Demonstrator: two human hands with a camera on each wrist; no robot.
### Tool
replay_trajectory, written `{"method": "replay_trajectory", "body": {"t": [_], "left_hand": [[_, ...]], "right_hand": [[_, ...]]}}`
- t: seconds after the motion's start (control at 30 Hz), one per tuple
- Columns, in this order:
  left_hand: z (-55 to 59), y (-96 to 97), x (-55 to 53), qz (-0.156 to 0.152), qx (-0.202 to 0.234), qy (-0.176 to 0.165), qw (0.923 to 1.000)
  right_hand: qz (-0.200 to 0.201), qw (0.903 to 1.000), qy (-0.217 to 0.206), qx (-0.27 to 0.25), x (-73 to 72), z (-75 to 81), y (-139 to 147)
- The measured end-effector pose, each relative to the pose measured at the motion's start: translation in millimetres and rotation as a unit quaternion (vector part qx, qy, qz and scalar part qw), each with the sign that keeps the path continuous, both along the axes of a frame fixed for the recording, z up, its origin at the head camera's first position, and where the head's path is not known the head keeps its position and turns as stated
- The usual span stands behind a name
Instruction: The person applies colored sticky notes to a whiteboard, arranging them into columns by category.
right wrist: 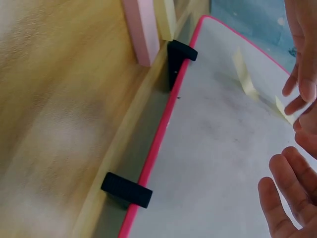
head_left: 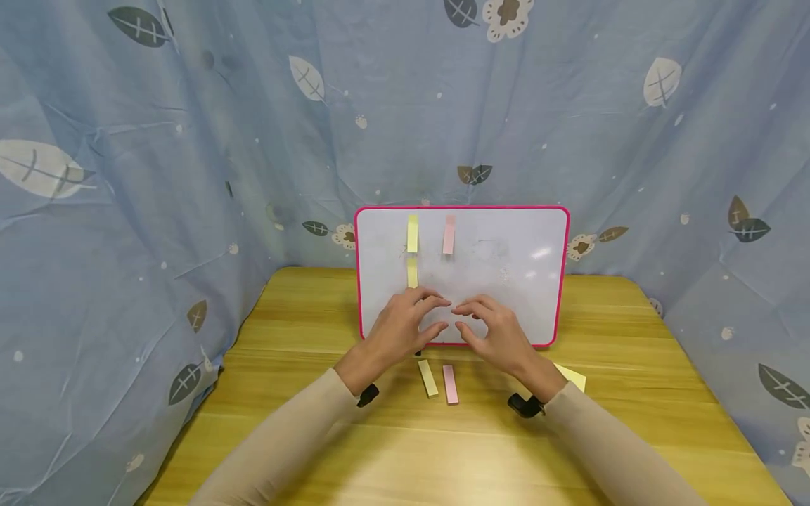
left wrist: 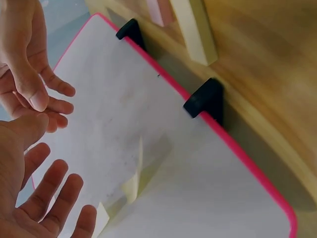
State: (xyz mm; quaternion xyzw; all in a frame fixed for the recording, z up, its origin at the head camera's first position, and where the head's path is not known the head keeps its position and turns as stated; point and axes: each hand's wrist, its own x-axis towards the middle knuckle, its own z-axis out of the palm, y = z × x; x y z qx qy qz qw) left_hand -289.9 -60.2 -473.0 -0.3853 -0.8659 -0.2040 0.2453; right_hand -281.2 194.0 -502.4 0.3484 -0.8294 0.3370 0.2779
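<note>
Left on whiteboard (head_left: 525,302): two yellow strips (head_left: 413,234), one above another; flat-looking from the head, curling off the surface from the wrists. Black clips (right wrist: 126,190) along the board's lower edge, plain only in wrist views. In front, on table (head_left: 468,457), yellow block (head_left: 428,379), then pink block (head_left: 451,385). Pink strip (head_left: 449,235) high on the board, head view only. Farther right, pale sheet (head_left: 574,377), head view only, partly hidden by right sleeve (head_left: 620,443).

Left hand (head_left: 403,320): before lower board, fingers loosely bent, thumb apart, nothing visible in grasp. Right hand (head_left: 496,330): likewise. Fingertips close together; contact unclear.
</note>
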Motion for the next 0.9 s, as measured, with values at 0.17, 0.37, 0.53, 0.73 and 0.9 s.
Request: {"method": "replay_trajectory", "body": {"t": [0.17, 0.37, 0.53, 0.73, 0.9], "left_hand": [[-8.4, -1.7, 3.1, -0.016, -0.014, -0.002, 0.9998], [-17.0, -3.6, 8.1, -0.031, -0.030, -0.012, 0.9990], [-23.5, -5.1, 11.6, -0.037, -0.049, -0.032, 0.9976], [-29.5, -7.8, 15.9, -0.045, -0.064, -0.065, 0.9948], [-35.0, -9.9, 21.5, -0.052, -0.070, -0.078, 0.9931]], "right_hand": [[0.016, 0.9997, -0.008, 0.015, 2.2, -4.4, 4.6], [0.030, 0.9982, -0.030, 0.042, 3.4, -11.2, 9.9], [0.037, 0.9962, -0.049, 0.062, 5.9, -15.3, 11.8], [0.046, 0.9914, -0.096, 0.075, 12.1, -16.8, 12.7], [0.041, 0.9865, -0.129, 0.093, 16.7, -18.9, 13.5]]}}
